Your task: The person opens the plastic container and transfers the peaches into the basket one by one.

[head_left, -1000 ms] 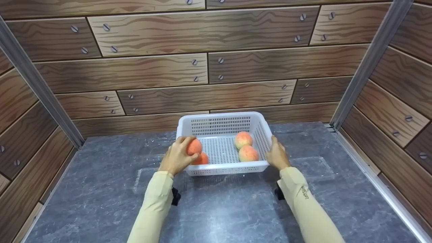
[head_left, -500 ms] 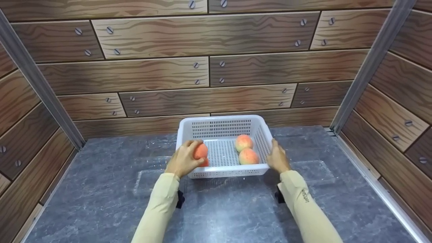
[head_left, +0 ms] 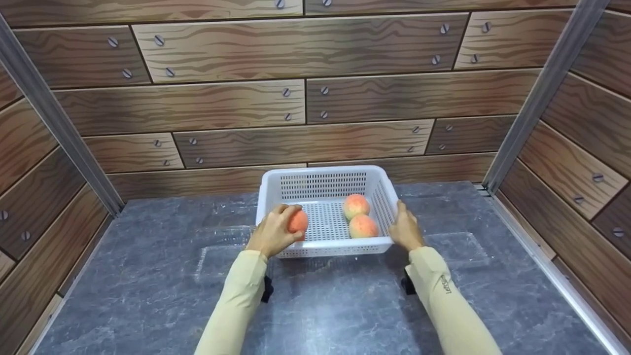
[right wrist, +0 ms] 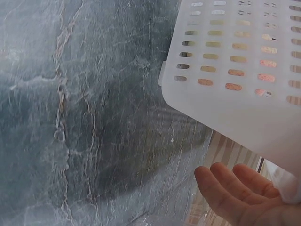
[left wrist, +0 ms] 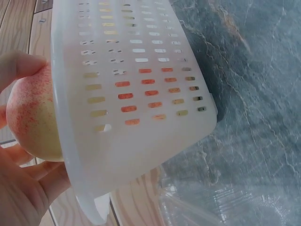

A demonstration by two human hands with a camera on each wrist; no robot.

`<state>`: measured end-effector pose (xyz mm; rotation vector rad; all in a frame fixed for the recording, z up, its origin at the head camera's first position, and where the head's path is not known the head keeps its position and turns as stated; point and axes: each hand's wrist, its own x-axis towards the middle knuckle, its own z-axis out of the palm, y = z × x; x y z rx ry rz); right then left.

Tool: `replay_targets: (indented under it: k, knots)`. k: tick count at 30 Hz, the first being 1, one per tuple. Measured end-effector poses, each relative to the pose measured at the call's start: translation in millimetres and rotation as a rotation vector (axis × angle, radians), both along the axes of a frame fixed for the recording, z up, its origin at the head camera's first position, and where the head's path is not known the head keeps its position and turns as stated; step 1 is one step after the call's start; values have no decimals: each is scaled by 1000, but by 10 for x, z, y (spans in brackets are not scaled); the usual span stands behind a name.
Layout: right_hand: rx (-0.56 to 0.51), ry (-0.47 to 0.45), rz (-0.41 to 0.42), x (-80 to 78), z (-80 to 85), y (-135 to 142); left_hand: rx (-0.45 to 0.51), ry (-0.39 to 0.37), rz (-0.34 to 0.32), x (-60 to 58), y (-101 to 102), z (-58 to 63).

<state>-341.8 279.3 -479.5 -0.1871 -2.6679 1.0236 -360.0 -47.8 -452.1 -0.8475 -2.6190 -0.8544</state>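
My left hand (head_left: 274, 230) grips a red-orange peach (head_left: 297, 222) at the front left of a white slotted plastic basket (head_left: 320, 241). In the left wrist view that peach (left wrist: 33, 115) shows above the rim, with thumb and fingers around it. Red fruit shows through the slots lower down, mostly hidden by the wall. Two yellow-red peaches, one farther back (head_left: 356, 206) and one nearer (head_left: 363, 226), lie at the basket's right side. My right hand (head_left: 406, 228) is at the right rim; in the right wrist view its visible fingers (right wrist: 230, 186) extend loosely below the rim, apart from the wall.
The basket stands on a grey marbled tabletop (head_left: 320, 305), near the wood-patterned back wall (head_left: 222, 148). Similar panels rise at both sides. Clear, flat film-like patches (head_left: 458, 246) lie on the table to the left and right of the basket.
My left hand has moved a little to the right along the basket's front left, carrying the peach with it. My right hand and the basket have stayed nearly in place.
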Motion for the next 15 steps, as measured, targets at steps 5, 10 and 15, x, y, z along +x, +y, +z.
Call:
replay_targets:
  k: [5, 10, 15]
  knots:
    - [10, -19, -3, 3, 12, 1, 0, 2, -7, -4, 3, -40]
    - [8, -20, -1, 5, 21, -2, 0, -1, -12, -3, 11, -44]
    - [16, -12, 1, 8, 18, -1, -20, 35, 0, -5, 28, -48]
